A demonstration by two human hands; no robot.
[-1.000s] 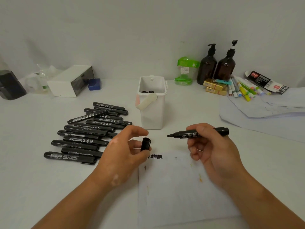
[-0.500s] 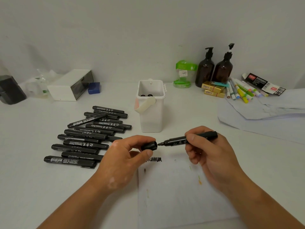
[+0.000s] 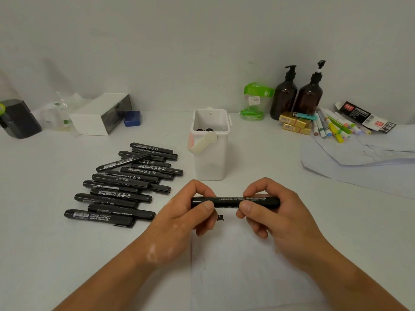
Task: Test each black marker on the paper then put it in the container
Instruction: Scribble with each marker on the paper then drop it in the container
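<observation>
Both hands hold one black marker (image 3: 226,202) level above the white paper (image 3: 242,270), its cap on. My left hand (image 3: 182,218) pinches the capped end and my right hand (image 3: 276,218) grips the barrel. A short black scribble (image 3: 221,218) shows on the paper just under the marker. Behind the hands stands the white container (image 3: 211,162) with a cream handle; two dark marker ends show inside it. A pile of several black markers (image 3: 125,182) lies on the table to the left.
Along the wall stand a white box (image 3: 101,114), a blue block (image 3: 132,118), a black device (image 3: 19,118), a green-lidded jar (image 3: 256,102) and two brown pump bottles (image 3: 296,97). Coloured markers (image 3: 334,127) and loose paper sheets (image 3: 363,158) lie at the right.
The cap, held apart in my left hand a second ago, is now pushed onto the marker's tip. Both hands came together over the paper's top edge.
</observation>
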